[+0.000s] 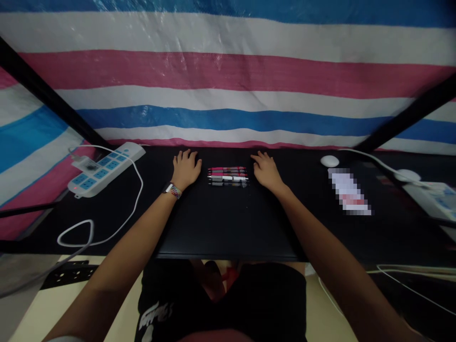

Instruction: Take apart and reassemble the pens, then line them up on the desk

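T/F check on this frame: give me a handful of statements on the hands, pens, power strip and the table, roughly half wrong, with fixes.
1. Both hands lie flat on the table, one on each side of the pens. True: left hand, right hand, pens, table.
2. The right hand holds a pen. False: it lies palm down beside the row and holds nothing.
3. The pens lie side by side in a neat row. True.
4. The power strip lies to the right of the right hand. False: it lies at the table's left end, beyond the left hand.
5. A banded bracelet sits on the left wrist. True.
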Motion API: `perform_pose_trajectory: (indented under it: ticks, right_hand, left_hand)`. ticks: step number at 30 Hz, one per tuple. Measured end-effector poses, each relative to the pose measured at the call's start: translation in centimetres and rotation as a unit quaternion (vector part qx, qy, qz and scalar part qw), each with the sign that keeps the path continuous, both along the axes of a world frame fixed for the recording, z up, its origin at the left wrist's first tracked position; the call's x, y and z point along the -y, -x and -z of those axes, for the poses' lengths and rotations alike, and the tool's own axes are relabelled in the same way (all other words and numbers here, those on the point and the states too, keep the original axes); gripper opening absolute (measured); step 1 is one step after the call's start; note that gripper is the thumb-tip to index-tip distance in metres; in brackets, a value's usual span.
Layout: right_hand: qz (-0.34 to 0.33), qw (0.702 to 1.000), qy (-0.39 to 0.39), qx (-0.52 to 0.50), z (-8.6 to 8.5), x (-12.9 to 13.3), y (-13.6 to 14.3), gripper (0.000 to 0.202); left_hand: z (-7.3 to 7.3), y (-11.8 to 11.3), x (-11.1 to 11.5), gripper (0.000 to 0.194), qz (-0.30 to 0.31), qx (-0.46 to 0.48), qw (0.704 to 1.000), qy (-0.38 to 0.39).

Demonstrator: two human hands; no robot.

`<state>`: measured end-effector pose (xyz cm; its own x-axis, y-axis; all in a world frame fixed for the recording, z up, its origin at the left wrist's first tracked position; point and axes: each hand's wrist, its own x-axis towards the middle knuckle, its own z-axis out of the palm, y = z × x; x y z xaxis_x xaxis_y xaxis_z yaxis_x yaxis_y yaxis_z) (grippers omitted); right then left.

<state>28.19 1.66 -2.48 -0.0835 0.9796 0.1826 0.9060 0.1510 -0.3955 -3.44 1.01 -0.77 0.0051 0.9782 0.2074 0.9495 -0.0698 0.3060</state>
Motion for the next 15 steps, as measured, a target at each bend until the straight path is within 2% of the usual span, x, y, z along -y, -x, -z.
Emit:
perform_pose_trajectory:
  ticks: [5, 8, 11, 15]
  right_hand:
    - [0.012, 0.988, -0.028, -0.149, 0.0, -0.1, 0.4, 0.057]
    - [0.007, 0.976, -0.041, -0.213, -0.2, 0.4, 1.3, 0.056]
    - [0.007, 0.959, -0.045, -0.281, -0.2, 1.1, 2.6, 0.056]
    - [-0.005, 0.943, -0.035, -0.331, -0.1, 2.1, 4.7, 0.061]
  left_hand:
    - [-0.2, 0.1, -0.3, 0.045, 0.078, 0.116, 0.990, -0.032]
    - [0.0, -0.8, 0.1, 0.046, 0.119, 0.256, 0.958, -0.058]
    - [0.5, -2.5, 0.9, 0.042, 0.103, 0.373, 0.920, -0.070]
    - [0.8, -5.2, 2.0, 0.039, 0.066, 0.439, 0.894, -0.051]
